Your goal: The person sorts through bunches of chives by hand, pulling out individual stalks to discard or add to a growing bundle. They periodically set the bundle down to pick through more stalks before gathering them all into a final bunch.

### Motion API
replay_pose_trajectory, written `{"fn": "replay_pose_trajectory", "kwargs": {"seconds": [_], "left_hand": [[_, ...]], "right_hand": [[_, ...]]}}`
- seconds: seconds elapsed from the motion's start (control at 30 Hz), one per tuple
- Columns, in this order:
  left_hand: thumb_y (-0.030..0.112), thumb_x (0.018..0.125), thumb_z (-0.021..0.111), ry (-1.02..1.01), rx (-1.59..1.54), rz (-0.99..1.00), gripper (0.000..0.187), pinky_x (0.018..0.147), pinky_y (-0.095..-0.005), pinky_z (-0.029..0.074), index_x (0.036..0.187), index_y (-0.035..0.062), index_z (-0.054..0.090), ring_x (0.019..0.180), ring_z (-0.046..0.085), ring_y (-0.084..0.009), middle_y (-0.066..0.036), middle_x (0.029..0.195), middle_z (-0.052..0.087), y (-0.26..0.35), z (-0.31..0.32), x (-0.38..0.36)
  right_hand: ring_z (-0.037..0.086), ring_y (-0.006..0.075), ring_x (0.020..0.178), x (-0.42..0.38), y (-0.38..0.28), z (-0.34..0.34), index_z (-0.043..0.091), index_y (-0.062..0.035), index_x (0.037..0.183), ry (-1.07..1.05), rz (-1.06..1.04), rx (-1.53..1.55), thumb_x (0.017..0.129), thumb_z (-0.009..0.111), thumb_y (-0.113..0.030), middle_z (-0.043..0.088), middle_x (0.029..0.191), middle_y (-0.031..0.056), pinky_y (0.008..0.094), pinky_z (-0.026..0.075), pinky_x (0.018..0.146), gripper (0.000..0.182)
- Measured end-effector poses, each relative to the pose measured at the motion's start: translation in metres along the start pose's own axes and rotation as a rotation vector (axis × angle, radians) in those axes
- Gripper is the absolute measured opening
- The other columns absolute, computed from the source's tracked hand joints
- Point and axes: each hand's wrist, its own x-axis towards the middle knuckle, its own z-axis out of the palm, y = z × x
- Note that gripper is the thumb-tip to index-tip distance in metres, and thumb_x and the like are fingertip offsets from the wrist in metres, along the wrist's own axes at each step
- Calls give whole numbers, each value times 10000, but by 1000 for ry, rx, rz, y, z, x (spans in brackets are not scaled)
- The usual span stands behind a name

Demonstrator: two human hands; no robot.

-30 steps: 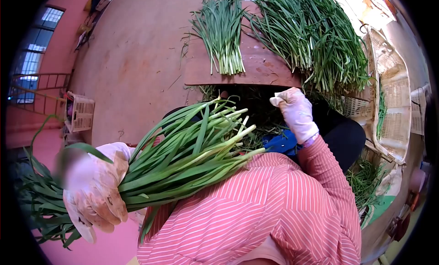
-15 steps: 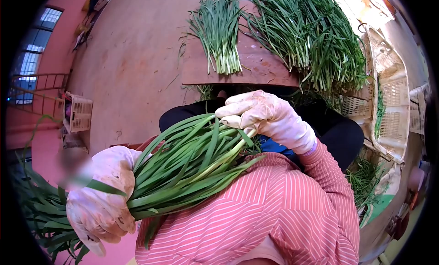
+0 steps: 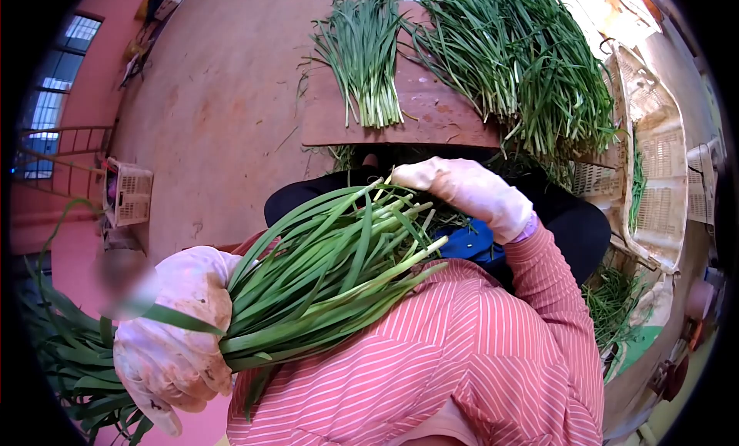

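My left hand (image 3: 175, 334), in a soiled whitish glove, is closed around a bunch of garlic chives (image 3: 331, 269) lying across my front. Their long leaves trail behind the hand to the lower left, while the pale stem ends point up and right. At the upper stem ends is my right hand (image 3: 466, 196), also gloved, its fingers curled together at the tip of a pale stalk. The thumb and exact grip are partly hidden.
A low wooden table (image 3: 446, 115) ahead bears a small bundle of chives (image 3: 362, 61) and a large heap (image 3: 523, 68). White plastic baskets (image 3: 662, 161) stand at right, near loose green scraps (image 3: 616, 300). Another crate (image 3: 131, 192) sits at left.
My right hand has drawn back slightly and its fingers have curled inward, exposing more pale stem ends. My left hand keeps its hold, almost unmoved.
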Motion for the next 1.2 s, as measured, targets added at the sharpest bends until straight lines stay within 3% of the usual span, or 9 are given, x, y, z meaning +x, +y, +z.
{"fn": "replay_pose_trajectory", "kwargs": {"seconds": [0.13,0.37,0.57,0.63,0.7,0.87,0.97,1.07,1.2], "left_hand": [[116,906,503,-2,-1,-4,264,850,-342,531,1149,47,577,814,653,-231,-141,943,681,-1,-2,2],[113,903,506,9,8,-10,259,846,-342,532,1142,48,582,808,653,-234,-144,939,680,0,-1,4],[110,901,508,11,6,-12,255,843,-342,532,1136,48,586,804,653,-237,-146,936,680,1,1,7],[109,900,509,18,7,-17,254,842,-342,533,1134,48,587,802,653,-238,-146,935,680,0,0,9],[108,899,510,50,13,-46,253,841,-342,533,1132,49,588,801,653,-239,-147,934,680,-4,-6,14],[125,847,559,-248,-187,-69,199,512,-296,475,685,17,599,576,580,-230,-136,694,591,-57,-57,52],[33,764,561,1219,355,-36,149,592,-281,439,906,23,516,566,525,-171,-84,713,577,-99,-12,49],[67,771,600,1528,539,-350,364,712,-292,453,1098,-74,529,747,556,-178,-84,770,581,-116,-20,64],[31,804,642,1556,458,-135,374,717,-287,480,1157,-54,551,744,582,-162,-77,823,615,-139,-33,60]], "right_hand": [[533,56,689,8,-24,11,672,-6,821,-116,244,353,834,702,-275,637,763,-1,244,439,631,270],[567,85,633,22,64,14,648,-1,809,251,129,564,849,659,-172,646,695,26,232,469,636,176],[443,75,500,3,118,-27,658,-57,733,290,633,-356,821,688,-288,524,545,-36,264,360,486,249],[637,199,841,-6,104,-31,644,-5,1113,378,500,-309,790,708,-308,681,931,114,313,488,784,447],[519,249,1201,-7,73,-36,506,-10,1315,461,231,-245,755,734,-292,560,1275,169,333,371,1031,668],[297,276,1371,-23,-54,-12,159,7,1472,194,-540,101,503,905,-279,321,1471,188,356,221,1131,1256],[254,273,1383,-16,-92,0,155,-19,1478,206,-558,-85,419,942,-175,267,1494,186,370,211,1132,1329],[294,324,1361,8,-94,8,204,17,1438,310,-723,98,390,944,-274,296,1465,204,361,244,1123,1316],[415,267,1286,42,-59,19,320,-28,1395,504,-689,36,443,929,-249,404,1408,170,334,349,1059,1152]]}}
